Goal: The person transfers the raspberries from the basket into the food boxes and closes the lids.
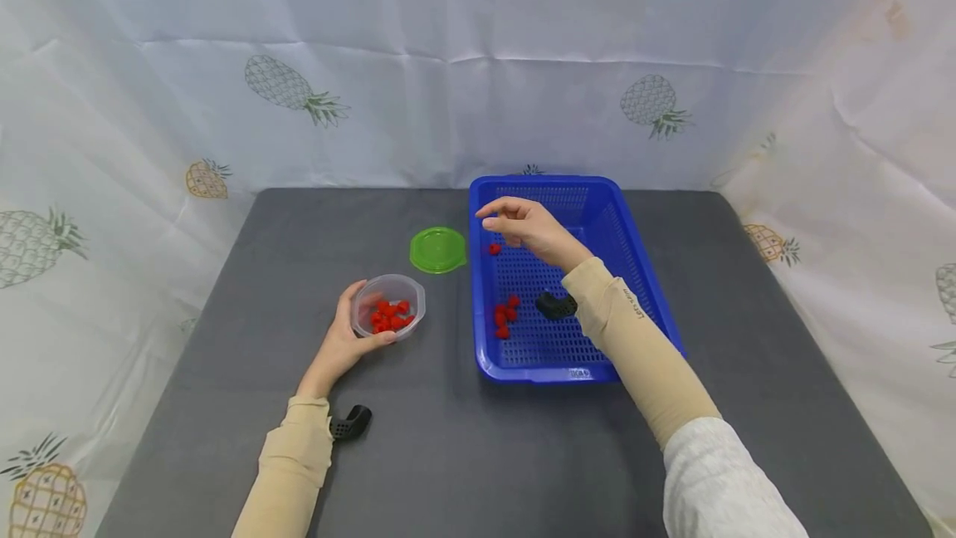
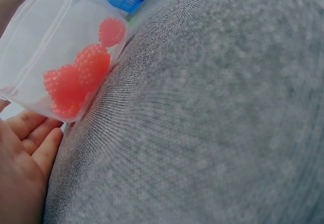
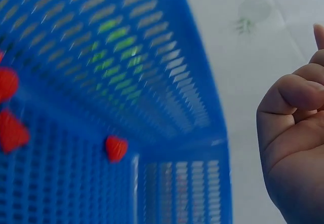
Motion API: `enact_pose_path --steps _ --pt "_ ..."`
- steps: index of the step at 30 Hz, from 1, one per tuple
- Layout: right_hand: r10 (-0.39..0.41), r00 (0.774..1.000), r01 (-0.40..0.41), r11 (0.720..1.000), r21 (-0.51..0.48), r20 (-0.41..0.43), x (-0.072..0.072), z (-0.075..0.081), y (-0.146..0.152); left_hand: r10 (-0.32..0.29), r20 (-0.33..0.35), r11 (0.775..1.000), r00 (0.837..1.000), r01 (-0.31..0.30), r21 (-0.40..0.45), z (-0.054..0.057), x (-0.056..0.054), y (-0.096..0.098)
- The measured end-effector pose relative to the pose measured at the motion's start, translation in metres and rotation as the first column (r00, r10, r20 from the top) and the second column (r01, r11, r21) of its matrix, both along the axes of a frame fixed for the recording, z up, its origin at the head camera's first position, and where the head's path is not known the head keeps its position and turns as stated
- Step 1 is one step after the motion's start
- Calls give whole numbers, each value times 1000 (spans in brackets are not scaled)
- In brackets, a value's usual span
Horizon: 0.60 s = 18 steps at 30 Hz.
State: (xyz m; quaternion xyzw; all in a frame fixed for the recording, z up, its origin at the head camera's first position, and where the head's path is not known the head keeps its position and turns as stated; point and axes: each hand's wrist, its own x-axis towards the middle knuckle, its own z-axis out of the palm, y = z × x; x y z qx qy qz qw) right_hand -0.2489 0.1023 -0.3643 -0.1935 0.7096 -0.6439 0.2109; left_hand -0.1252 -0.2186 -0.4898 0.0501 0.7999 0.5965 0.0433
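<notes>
My left hand (image 1: 343, 347) grips a small clear plastic tub (image 1: 420, 299) on the grey table, thumb on the near side and fingers around the far left side. Several red raspberries (image 1: 391, 316) lie inside it; the left wrist view shows their bumpy skin (image 2: 92, 64) through the wall. Above the left side of a blue plastic basket (image 1: 523, 374) hovers my right hand (image 1: 534, 231), fingers loosely bent, with nothing visible between them. One raspberry (image 1: 495, 249) lies in the basket just below that hand, and several more (image 1: 501, 317) are grouped nearer its front left.
A round green lid (image 1: 437, 251) lies between the tub and the basket, close to the basket's left wall. Black wrist mounts (image 1: 354, 423) stick out from both forearms. White cloth (image 1: 448, 123) printed with pineapples hangs behind and beside the table (image 1: 418, 455).
</notes>
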Motion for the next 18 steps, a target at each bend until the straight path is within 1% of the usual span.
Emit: enact_pose_path --steps 4,7,9,12,14,16,18 --pt "-24 1000 23 999 41 15 -1 -8 13 -2 0 1000 1000 2 -6 2 0 0" --pt "-21 999 18 992 124 26 -2 -17 23 -1 11 1000 1000 1 -6 5 1 1" --pt "-20 999 13 982 189 38 -3 -23 29 -5 9 1000 1000 6 -6 11 4 3" --pt "2 998 -18 962 274 59 -4 -32 36 -10 6 1000 1000 10 -7 22 8 7" --pt "25 997 -48 944 326 74 -3 -36 38 -10 2 1000 1000 10 -10 28 9 9" --pt "67 995 -91 921 380 75 -3 -40 40 -4 16 1000 1000 5 -13 28 9 9" --pt "107 991 -131 893 432 78 -2 -45 41 -1 24 1000 1000 1 -14 22 7 7"
